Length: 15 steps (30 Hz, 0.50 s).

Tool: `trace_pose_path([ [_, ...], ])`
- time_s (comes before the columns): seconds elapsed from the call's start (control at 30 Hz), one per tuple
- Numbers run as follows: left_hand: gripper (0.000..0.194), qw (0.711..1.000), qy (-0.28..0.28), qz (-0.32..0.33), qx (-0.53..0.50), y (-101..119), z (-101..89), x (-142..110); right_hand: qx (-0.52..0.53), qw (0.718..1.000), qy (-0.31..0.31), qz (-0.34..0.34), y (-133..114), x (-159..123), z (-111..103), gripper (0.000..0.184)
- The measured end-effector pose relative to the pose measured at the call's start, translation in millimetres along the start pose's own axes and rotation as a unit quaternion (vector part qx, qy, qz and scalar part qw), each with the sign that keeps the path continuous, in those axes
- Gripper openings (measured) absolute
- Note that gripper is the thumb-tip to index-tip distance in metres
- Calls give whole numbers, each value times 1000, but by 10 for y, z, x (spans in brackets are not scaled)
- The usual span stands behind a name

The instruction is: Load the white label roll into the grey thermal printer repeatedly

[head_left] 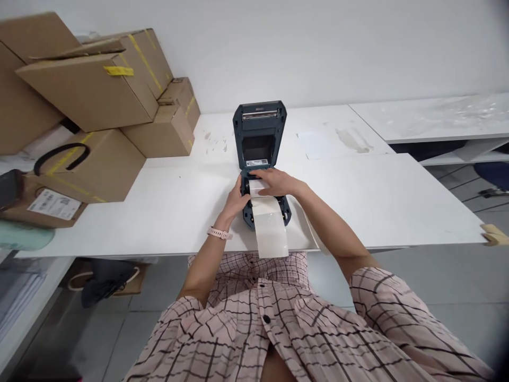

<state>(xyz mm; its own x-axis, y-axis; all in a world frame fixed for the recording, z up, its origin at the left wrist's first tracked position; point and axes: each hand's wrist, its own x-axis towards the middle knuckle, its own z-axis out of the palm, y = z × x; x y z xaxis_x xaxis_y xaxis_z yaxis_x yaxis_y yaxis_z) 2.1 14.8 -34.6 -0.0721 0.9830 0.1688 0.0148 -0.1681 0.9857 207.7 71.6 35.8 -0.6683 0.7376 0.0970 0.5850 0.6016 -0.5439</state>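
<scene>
A white barcode label [54,204] marked a cardboard box [20,206] at left, its print too small to read. A smaller sticker [256,162] inside the raised lid [258,125] of the printer [248,216] was likewise illegible.

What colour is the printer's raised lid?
The lid is dark blue-grey, nearly black inside the recess; it shows in the head view, the only one.

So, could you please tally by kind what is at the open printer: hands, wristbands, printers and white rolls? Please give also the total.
Hands: 2 (left hand, right hand)
Wristband: 1
Printer: 1
White roll, partly covered: 1
Total: 5
</scene>
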Motion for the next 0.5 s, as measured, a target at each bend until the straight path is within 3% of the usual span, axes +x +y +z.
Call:
trace_pose_path([
  [0.13, 92, 994, -4, -81, 74, 40, 17, 38, -5, 991, -108, 75, 72, 297, 40, 94],
  [0.27, 96, 985, -11, -126, 114, 48, 44, 31, -19, 987, -150, 46, 83, 411, -57, 100],
  [0.4, 96, 984, -27, -106, 143, 2, 49, 5, 78, 978, -193, -29, -17, 129, -394, 99],
  [0.5, 96, 981, -32, -107, 160, -44, 47, 0, 137, 974, -169, -64, -62, -274, -736, 99],
])
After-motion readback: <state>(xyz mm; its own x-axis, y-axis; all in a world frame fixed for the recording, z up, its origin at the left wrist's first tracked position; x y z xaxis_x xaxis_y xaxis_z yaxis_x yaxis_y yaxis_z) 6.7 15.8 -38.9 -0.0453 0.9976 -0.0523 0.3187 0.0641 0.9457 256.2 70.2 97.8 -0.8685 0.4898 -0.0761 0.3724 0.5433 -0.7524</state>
